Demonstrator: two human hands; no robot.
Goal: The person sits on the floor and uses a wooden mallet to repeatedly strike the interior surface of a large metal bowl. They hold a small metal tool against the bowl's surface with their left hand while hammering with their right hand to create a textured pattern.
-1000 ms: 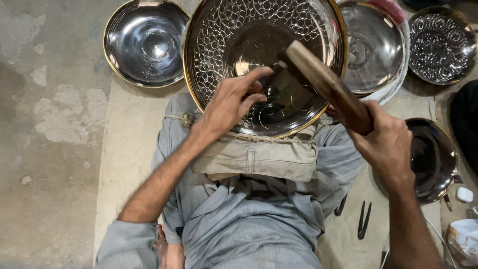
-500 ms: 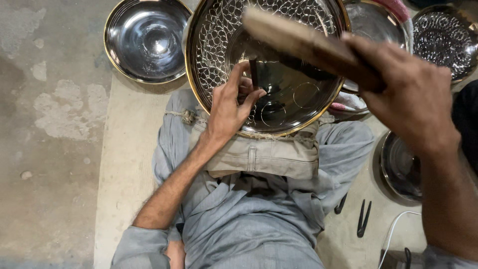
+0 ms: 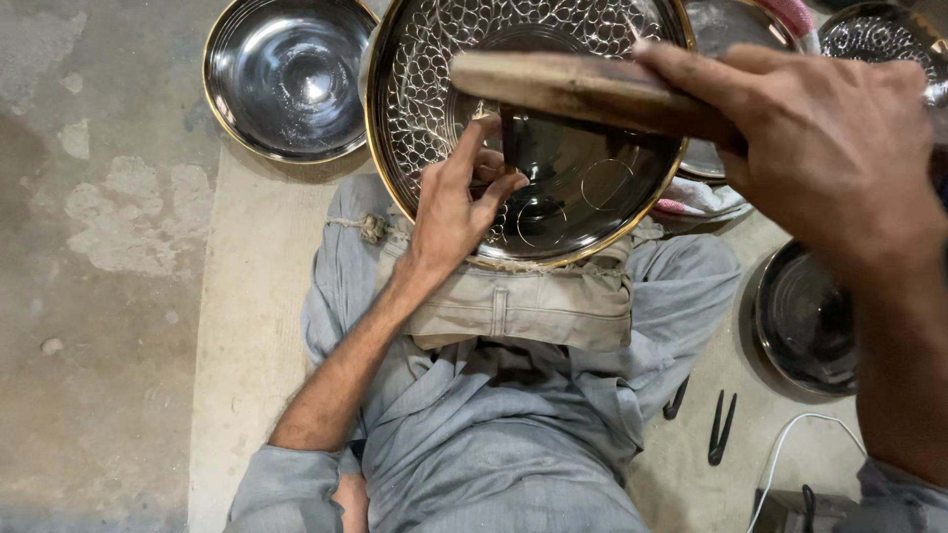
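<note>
Two bare hands are working over a large round metal tray (image 3: pixel 592 188) with a gold-coloured rim, which is resting on a folded beige cloth pad (image 3: pixel 523 301) across the person's lap. The tray's outer band is covered in a hammered, net-like pattern, while its smooth dark centre is showing a few scribed circles.

The left hand (image 3: pixel 449 212) is lying on the near left part of the tray, its fingers (image 3: pixel 464 148) pinched around a short dark metal punch (image 3: pixel 509 133) that is standing roughly upright with its tip on the tray's inner surface. The right hand (image 3: pixel 829 148) is clenched around the handle end of a wooden mallet (image 3: pixel 573 84), which is hanging level above the tray, its free end pointing left and sitting just over the punch; whether the two are touching cannot be told.

Several other vessels are lying on the floor mat (image 3: pixel 247 326) around the lap. A plain shiny steel bowl (image 3: pixel 291 74) is sitting at the mat's far left edge. A patterned plate (image 3: pixel 879 39) is showing at the far right corner, partly behind the right hand. A dark bowl (image 3: pixel 805 321) is resting at the right edge, beside the person's knee. A pair of dark pliers-like tools (image 3: pixel 721 429) is lying on the mat near the right leg, with a white cable (image 3: pixel 790 444) curving close by.
</note>
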